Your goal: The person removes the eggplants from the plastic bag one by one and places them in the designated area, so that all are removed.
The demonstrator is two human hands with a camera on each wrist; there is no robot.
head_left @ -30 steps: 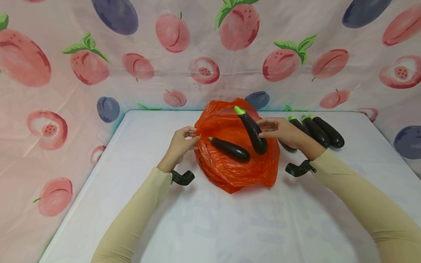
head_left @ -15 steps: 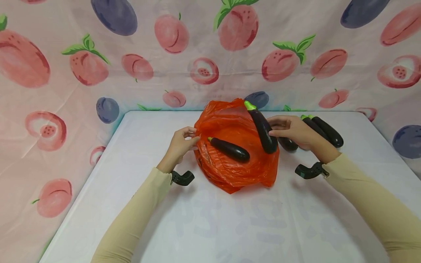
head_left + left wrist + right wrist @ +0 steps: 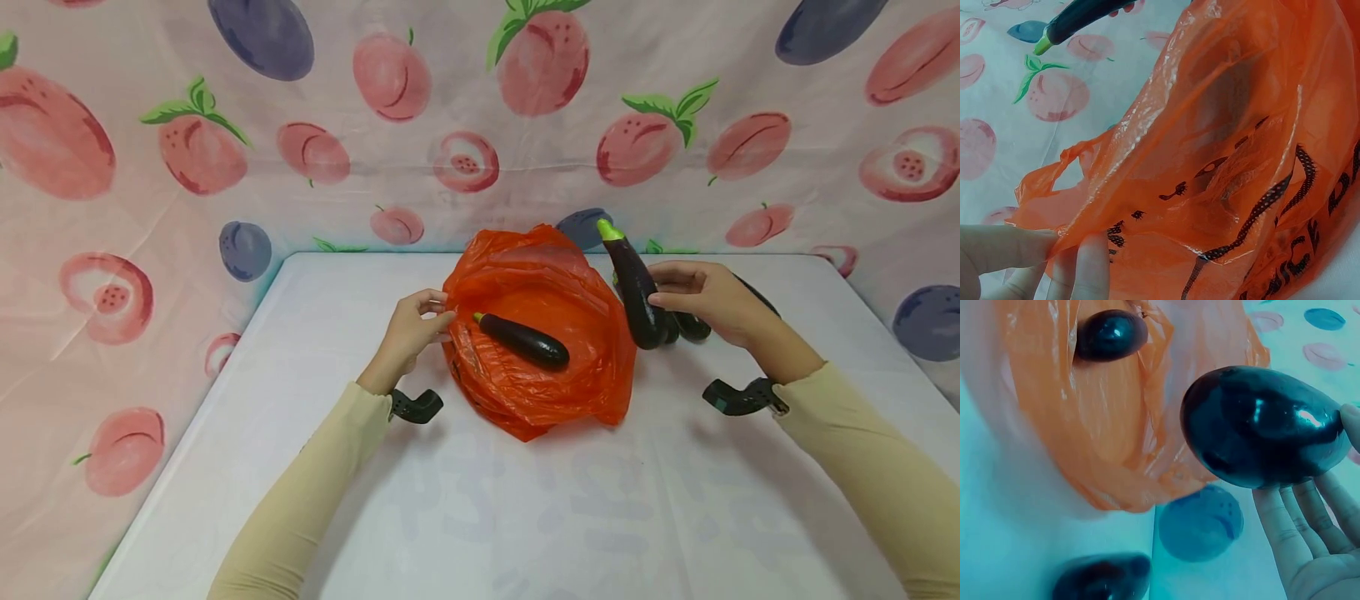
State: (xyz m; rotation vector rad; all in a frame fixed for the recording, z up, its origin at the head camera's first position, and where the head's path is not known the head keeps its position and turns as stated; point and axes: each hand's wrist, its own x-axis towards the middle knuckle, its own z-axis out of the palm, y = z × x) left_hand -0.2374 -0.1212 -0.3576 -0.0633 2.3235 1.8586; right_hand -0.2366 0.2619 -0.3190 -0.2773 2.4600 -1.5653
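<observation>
My left hand (image 3: 408,333) pinches the left rim of an orange-red plastic bag (image 3: 510,404); the left wrist view shows thumb and fingers on the bag's thin film (image 3: 1147,187). One dark eggplant (image 3: 525,342) lies in the bag's wide mouth, its stem end toward the left. With thumb and fingers, my right hand (image 3: 712,304) holds another eggplant (image 3: 633,287), green stem up, just right of the bag's right rim. The right wrist view shows this eggplant's rounded end (image 3: 1254,425) apart from the bag.
More eggplants (image 3: 692,327) lie on the white table (image 3: 487,517) to the bag's right, partly hidden behind my right hand and the held eggplant. A fruit-patterned cloth (image 3: 397,167) hangs behind the table's back edge.
My right hand has carried the held eggplant to the right, from above the bag to beyond its right rim. The left hand and the eggplant in the bag stay put.
</observation>
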